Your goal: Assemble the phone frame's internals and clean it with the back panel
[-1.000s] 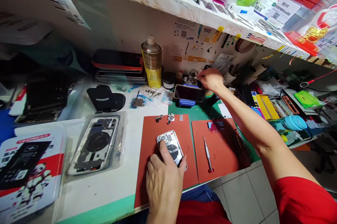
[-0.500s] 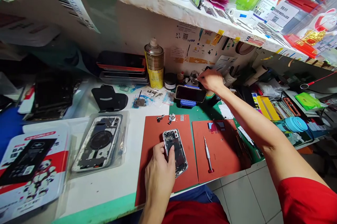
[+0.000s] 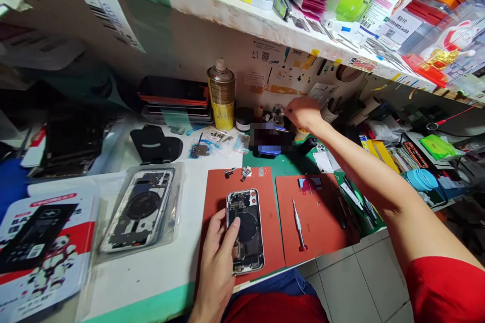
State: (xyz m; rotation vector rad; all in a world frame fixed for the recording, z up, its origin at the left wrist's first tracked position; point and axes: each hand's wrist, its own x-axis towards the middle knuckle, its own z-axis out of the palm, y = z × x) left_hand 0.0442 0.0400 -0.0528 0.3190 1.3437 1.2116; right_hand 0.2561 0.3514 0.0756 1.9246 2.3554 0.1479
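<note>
My left hand (image 3: 220, 252) grips an opened phone housing (image 3: 248, 242) by its left edge, thumb lying across the inside. A round black coil and bare parts show in the housing, which is over the left reddish-brown mat (image 3: 215, 196). At the back, my right hand (image 3: 303, 112) has its fingers pinched together beside a small glass bottle (image 3: 278, 114). What those fingers hold, if anything, is too small to make out. Small metal phone parts (image 3: 246, 173) lie above the housing. A screwdriver (image 3: 298, 224) with a red end rests on the right mat (image 3: 322, 232).
A blue stand (image 3: 270, 149) with a pixelated area above it is in front of the right hand. A spray can (image 3: 221, 95) stands by the wall. Another phone housing (image 3: 140, 209) lies in plastic on the left. A loaded shelf (image 3: 227, 12) overhangs the bench.
My left hand has brought the phone housing slightly left and down, turning it more upright and towards me. My right hand stays at the small glass bottle.
</note>
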